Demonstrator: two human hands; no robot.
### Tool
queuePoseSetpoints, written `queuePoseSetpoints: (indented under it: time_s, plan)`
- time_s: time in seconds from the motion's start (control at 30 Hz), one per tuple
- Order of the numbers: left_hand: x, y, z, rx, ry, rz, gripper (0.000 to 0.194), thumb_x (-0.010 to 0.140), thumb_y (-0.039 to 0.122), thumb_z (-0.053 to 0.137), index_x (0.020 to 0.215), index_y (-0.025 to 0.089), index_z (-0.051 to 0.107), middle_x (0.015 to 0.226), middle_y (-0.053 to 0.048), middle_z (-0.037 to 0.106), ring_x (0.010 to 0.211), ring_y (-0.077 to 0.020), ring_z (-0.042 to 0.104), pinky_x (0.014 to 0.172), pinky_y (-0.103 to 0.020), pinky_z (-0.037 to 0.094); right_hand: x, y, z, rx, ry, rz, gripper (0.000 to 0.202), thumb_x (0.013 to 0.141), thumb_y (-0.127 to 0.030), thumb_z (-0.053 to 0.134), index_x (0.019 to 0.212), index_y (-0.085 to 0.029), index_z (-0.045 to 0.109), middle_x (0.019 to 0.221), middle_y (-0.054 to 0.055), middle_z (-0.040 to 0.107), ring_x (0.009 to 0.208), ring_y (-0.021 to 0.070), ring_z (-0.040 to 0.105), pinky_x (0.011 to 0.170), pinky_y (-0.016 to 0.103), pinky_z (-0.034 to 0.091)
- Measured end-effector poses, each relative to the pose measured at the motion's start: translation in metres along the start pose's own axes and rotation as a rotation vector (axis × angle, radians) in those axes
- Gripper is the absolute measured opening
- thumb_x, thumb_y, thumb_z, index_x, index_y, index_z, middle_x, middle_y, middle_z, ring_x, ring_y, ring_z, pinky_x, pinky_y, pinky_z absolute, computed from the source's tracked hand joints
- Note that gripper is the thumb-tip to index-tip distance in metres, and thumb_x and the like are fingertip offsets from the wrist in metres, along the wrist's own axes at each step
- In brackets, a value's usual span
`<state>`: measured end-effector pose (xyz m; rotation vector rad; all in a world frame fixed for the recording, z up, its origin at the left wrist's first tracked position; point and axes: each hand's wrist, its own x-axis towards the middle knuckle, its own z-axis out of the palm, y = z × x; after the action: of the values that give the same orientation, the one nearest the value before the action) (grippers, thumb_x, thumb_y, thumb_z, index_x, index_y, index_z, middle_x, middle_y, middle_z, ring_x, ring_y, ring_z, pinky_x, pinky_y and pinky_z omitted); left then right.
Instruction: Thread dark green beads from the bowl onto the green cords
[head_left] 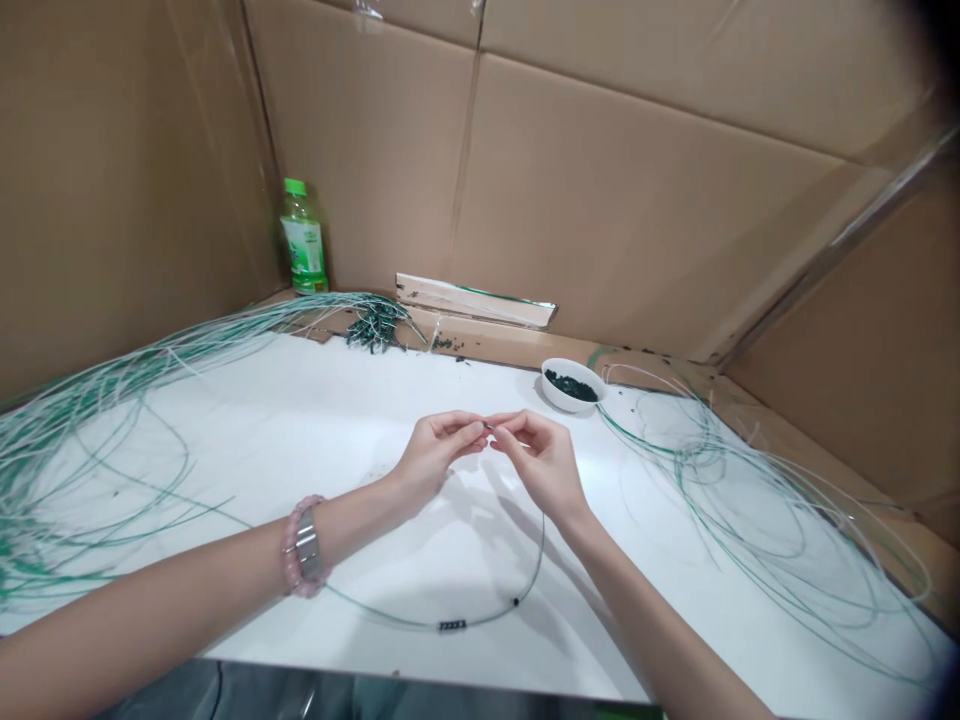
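Above the middle of the white tabletop, the fingertips of my left hand (435, 460) and my right hand (547, 465) meet in a pinch. Between them shows a small dark piece (488, 427), perhaps a black bead; the fingers mostly cover it. A thin pale green cord (538, 570) comes down from my right hand, curves over the table and runs left beneath my left wrist. On its lower curve sit a short row of black beads (452, 626) and a single black bead (516, 602). My left wrist wears a pink beaded bracelet (304, 545).
A white bowl (551, 388) of dark beads stands beyond my right hand. Green and white cords (135, 370) spread along the left, ending in a dark cluster (375, 322). Looser cords (750, 500) coil at right. A green-capped bottle (304, 245) stands by the cardboard wall (600, 180).
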<state>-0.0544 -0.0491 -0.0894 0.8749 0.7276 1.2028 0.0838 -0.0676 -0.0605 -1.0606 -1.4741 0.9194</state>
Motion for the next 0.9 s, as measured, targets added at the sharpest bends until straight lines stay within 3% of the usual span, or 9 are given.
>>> queuePoseSetpoints:
  time_s: [0.27,0.9]
  plan:
    - [0.0006,-0.0004,0.0009,-0.02,0.0,-0.014,0.019,0.059,0.027,0.079,0.07,0.015,0.071,0.071,-0.002,0.07,0.065,-0.0098,0.061,0.073,-0.024,0.049,-0.0025,0.0006,0.0019,-0.03,0.004,-0.004,0.016,0.075,-0.028,0.062,0.066,-0.015,0.061,0.085,0.008,0.069,0.08,0.0169,0.065,0.068,0.029,0.057]
    - [0.0013,0.0055,-0.0016,0.219,-0.064,0.148,0.012,0.064,0.022,0.072,0.07,0.011,0.07,0.062,-0.001,0.064,0.059,-0.0094,0.057,0.064,-0.022,0.047,-0.0021,-0.004,-0.0016,-0.04,-0.042,-0.001,0.014,0.073,-0.023,0.062,0.063,-0.014,0.058,0.086,0.01,0.068,0.078,0.0174,0.065,0.062,0.026,0.055]
